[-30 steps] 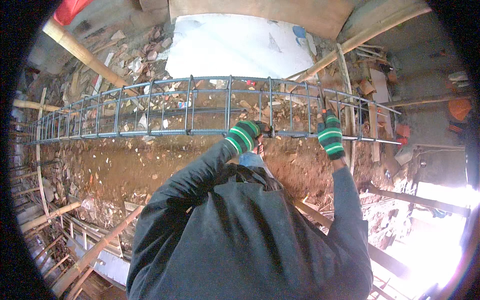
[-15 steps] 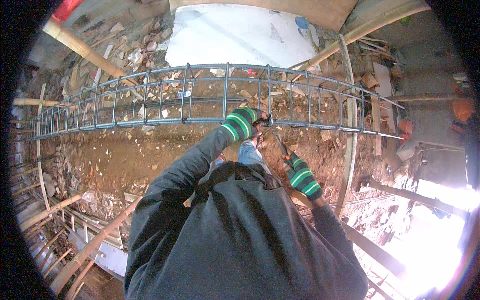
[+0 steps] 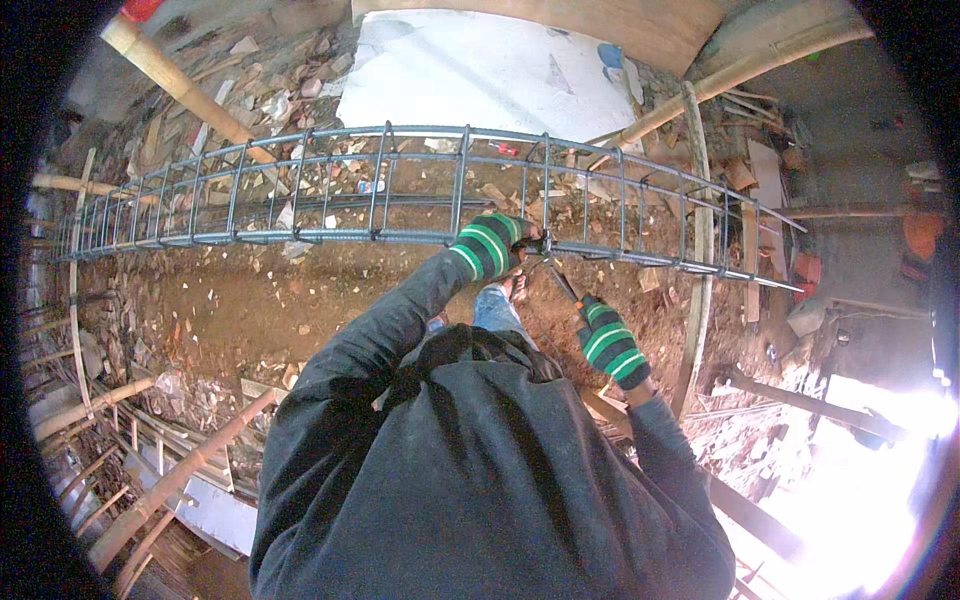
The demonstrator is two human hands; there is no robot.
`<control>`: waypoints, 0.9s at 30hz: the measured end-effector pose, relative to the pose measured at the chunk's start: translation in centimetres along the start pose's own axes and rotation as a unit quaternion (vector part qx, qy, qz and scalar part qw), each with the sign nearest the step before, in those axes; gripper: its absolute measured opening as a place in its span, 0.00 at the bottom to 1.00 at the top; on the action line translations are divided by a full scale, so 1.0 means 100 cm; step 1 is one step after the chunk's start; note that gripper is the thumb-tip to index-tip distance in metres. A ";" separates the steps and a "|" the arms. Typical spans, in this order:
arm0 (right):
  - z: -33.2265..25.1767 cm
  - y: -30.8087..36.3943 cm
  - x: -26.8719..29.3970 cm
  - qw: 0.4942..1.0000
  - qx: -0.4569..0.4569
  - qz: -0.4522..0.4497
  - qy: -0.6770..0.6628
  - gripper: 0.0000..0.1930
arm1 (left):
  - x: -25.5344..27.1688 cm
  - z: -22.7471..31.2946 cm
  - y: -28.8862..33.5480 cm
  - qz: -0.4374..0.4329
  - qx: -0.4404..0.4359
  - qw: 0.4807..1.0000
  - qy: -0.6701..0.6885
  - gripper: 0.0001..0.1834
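Observation:
A long steel rebar cage (image 3: pixel 330 236) stretches across in front of me, with square stirrups along its bars. My left hand (image 3: pixel 487 246), in a green, black and white striped glove, is closed around the near lower bar beside a stirrup. In the same kind of glove, my right hand (image 3: pixel 610 342) is wrapped round the handles of pliers (image 3: pixel 566 283) with a bit of orange on them. The pliers' tip points up-left at the bar joint, just right of my left fingers. Any tie wire at that joint is too small to make out clearly.
Bamboo poles (image 3: pixel 180 85) and a wooden upright (image 3: pixel 700 250) stand around the cage. A white sheet (image 3: pixel 480 75) lies beyond it. Broken bricks and rubble (image 3: pixel 285 95) cover the dirt ground. Glaring light comes from the lower right.
My right hand and the pliers have shifted slightly up and turned a little at the joint. My left hand keeps its hold on the bar. The whole view has tilted slightly.

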State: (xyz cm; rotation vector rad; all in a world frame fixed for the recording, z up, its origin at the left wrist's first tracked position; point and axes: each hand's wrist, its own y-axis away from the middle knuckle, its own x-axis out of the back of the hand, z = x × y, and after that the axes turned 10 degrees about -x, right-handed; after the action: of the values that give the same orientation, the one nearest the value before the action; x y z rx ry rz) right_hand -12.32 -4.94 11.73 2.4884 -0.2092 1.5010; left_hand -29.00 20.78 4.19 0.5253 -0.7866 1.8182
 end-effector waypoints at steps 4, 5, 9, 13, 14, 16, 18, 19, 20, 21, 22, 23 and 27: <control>0.006 -0.011 0.013 0.993 -0.059 -0.077 0.062 0.16 | -0.002 -0.003 0.000 -0.002 0.000 1.000 -0.007 0.21; 0.007 -0.012 0.013 0.996 -0.038 -0.070 0.052 0.16 | -0.003 -0.003 0.000 -0.002 0.001 1.000 -0.014 0.20; 0.010 -0.015 0.005 0.996 -0.058 -0.062 -0.001 0.18 | -0.004 -0.003 -0.003 -0.016 0.015 1.000 -0.004 0.19; 0.014 -0.015 -0.012 0.907 -0.239 -0.219 -0.269 0.17 | -0.003 -0.002 -0.002 0.024 -0.009 0.999 -0.023 0.17; 0.015 -0.015 -0.016 0.833 -0.285 -0.254 -0.400 0.17 | -0.003 -0.002 -0.002 0.019 -0.002 1.000 -0.005 0.18; 0.015 -0.010 -0.024 0.859 -0.133 -0.225 -0.439 0.13 | -0.002 0.000 -0.001 0.014 0.018 0.999 0.029 0.18; 0.017 0.000 -0.025 0.570 -0.283 -0.357 -0.684 0.11 | -0.001 0.003 0.000 0.026 0.024 0.999 0.014 0.20; 0.017 0.000 -0.027 0.510 -0.244 -0.384 -0.730 0.11 | 0.000 0.004 0.001 0.036 0.031 0.999 0.008 0.21; 0.017 0.000 -0.027 0.521 -0.243 -0.381 -0.724 0.11 | 0.000 0.005 0.001 0.028 0.036 0.999 0.010 0.22; 0.017 -0.001 -0.027 0.518 -0.228 -0.401 -0.720 0.12 | 0.001 0.005 0.002 0.020 0.041 0.999 0.013 0.22; 0.015 -0.001 -0.027 0.499 -0.210 -0.431 -0.722 0.12 | 0.001 0.006 0.002 0.018 0.047 0.999 0.019 0.22; 0.015 -0.003 -0.023 0.600 -0.276 -0.431 -0.615 0.09 | 0.000 0.005 0.002 0.014 0.041 0.999 0.011 0.22; 0.003 0.004 -0.023 0.877 -0.229 -0.275 -0.321 0.13 | -0.002 0.001 0.000 0.023 0.014 1.000 -0.007 0.22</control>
State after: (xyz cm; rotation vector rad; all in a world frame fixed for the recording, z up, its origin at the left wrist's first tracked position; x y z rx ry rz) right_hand -13.25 -5.42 9.63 2.2684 0.0419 0.3244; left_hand -28.97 20.63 4.12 0.5429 -0.7899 1.8725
